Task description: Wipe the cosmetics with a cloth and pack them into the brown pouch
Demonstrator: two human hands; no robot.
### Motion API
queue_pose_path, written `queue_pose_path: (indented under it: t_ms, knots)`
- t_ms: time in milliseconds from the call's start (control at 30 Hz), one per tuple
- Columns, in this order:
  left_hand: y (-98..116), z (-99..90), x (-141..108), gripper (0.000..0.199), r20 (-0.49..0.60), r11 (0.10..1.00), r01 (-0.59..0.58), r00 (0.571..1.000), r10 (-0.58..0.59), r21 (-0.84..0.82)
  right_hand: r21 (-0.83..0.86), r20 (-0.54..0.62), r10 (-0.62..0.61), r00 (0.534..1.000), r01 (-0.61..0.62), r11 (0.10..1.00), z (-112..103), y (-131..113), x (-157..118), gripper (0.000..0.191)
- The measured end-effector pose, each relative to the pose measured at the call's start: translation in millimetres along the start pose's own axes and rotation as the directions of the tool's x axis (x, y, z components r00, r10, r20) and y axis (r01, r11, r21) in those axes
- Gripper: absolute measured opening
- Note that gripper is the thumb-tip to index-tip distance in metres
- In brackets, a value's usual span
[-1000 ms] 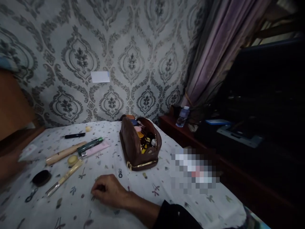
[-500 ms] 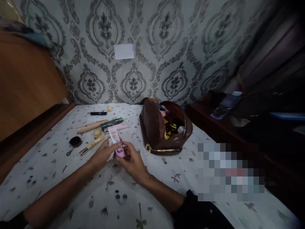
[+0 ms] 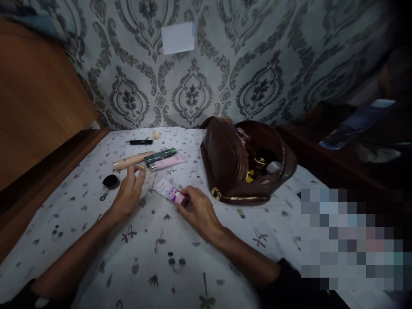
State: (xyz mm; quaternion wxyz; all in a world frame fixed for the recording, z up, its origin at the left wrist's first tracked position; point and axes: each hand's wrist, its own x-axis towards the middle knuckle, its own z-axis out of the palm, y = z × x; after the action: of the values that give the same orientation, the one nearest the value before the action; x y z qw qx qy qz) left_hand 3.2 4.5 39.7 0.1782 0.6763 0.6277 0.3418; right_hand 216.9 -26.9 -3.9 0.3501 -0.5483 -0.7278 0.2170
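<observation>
ON THE PRINTED SHEET: Bare hands work amid cosmetics, 12 o'clock being toward the patterned wallpaper (image 3: 192, 92). R hand (image 3: 201, 212) grips the pink end of a pink-and-white tube (image 3: 170, 192) btwn thumb & bent fingers; tube slants off toward 10 o'clock, its white end nr L hand (image 3: 127, 193). That hand, at R hand's 9-10 o'clock, has fingers bent & tips close together by a small yellow item (image 3: 141, 167); can't tell if they grip it. A blurred whitish item lies just under its fingers.

From L hand: beige tube (image 3: 131, 161) at 12 o'clock; green tube (image 3: 161, 157) & pale-pink tube (image 3: 169, 162), side by side, at 2; black pen (image 3: 141, 142) farther out at 12-1, w/ a sm. pale-yellow piece (image 3: 156, 135) nr its end. Round black container (image 3: 111, 181) sits at 9-10, nr the wrist.

Brown bag (image 3: 225, 161), unzipped, w/ mixed items inside, stands at R hand's 2 o'clock, apart from it. Clear bottle (image 3: 354, 126), blurred, is at the bag's 2-3 o'clock, off the sheet (image 3: 180, 244). White card (image 3: 178, 37) is on the wall, approx. 12 o'clock.
</observation>
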Motion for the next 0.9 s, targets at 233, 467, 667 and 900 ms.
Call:
queue_pose_path:
  t_ms: [233,467,667,900]
  knots:
    - [22,39.1,-21,0.023,0.128,0.872,-0.488,0.864,0.487,-0.03,-0.015,0.006,-0.014,1.0,0.014,1.0,3,2,0,0.011]
    - [15,67.8,-15,0.036,0.294,0.756,-0.649,0.741,0.604,0.084,-0.016,-0.052,-0.029,0.998,0.028,0.999,10,11,1,0.012]
    - [-10,53.8,3,0.041,0.337,0.745,-0.657,0.732,0.592,0.119,-0.006,-0.043,-0.065,0.997,0.065,0.998,7,11,1,0.014]
    - [-18,32.5,19,0.043,0.364,0.73,-0.53,0.843,0.397,0.432,-0.012,-0.031,-0.061,0.998,0.061,0.998,5,9,0,0.015]
